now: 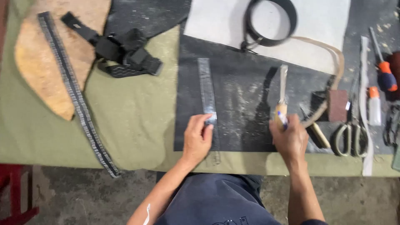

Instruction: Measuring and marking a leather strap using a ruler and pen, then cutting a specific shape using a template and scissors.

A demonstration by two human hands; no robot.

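Left hand [196,139] presses flat with open fingers on the near end of the thin, stiff-looking metal ruler [207,93] lying on the black cutting mat [241,96], while the right hand [290,139] is closed around a wooden-handled knife [282,98], best taken by its handle.

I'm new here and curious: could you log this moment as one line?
left hand: pressing metal ruler on black mat | right hand: holding wooden-handled knife | scissors nearby

A coiled black belt [270,23] lay on white sheet [316,29] at twelve o'clock. Scissors [351,135], a screwdriver [383,66] and a small bottle [374,106] sat at three o'clock. Black strapping [116,52] rested at ten o'clock.
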